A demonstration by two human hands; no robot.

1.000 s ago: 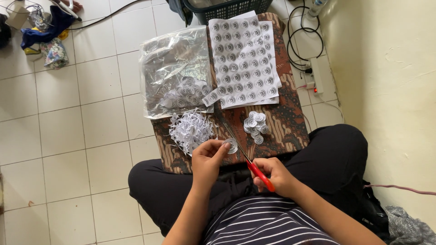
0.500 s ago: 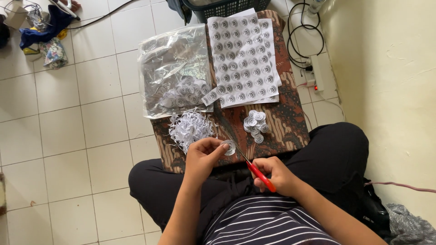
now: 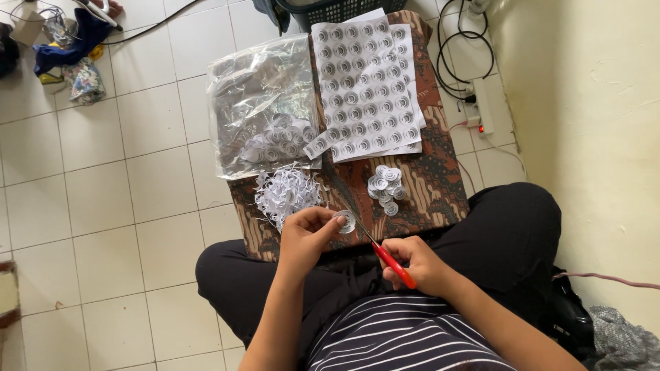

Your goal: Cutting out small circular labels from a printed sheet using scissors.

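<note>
My left hand (image 3: 308, 237) pinches a small round paper cutout (image 3: 348, 221) between thumb and fingers. My right hand (image 3: 418, 264) grips red-handled scissors (image 3: 385, 255), whose blades reach up to the cutout. Both hands hover over the near edge of a brown patterned cloth-covered board (image 3: 426, 185). On it lie a sheet of printed round labels (image 3: 364, 86), a small pile of cut circles (image 3: 385, 185) and a heap of white paper scraps (image 3: 287, 194).
A clear plastic bag (image 3: 258, 103) holding more cut circles lies at the board's left. A dark basket (image 3: 344, 10) stands behind. A power strip (image 3: 482, 110) with cables sits by the wall on the right. Cloth items (image 3: 65, 58) lie on the tiled floor, far left.
The hands stay in nearly the same place; the left fingers have turned the round cutout slightly against the scissor blades. The view has shifted a little.
</note>
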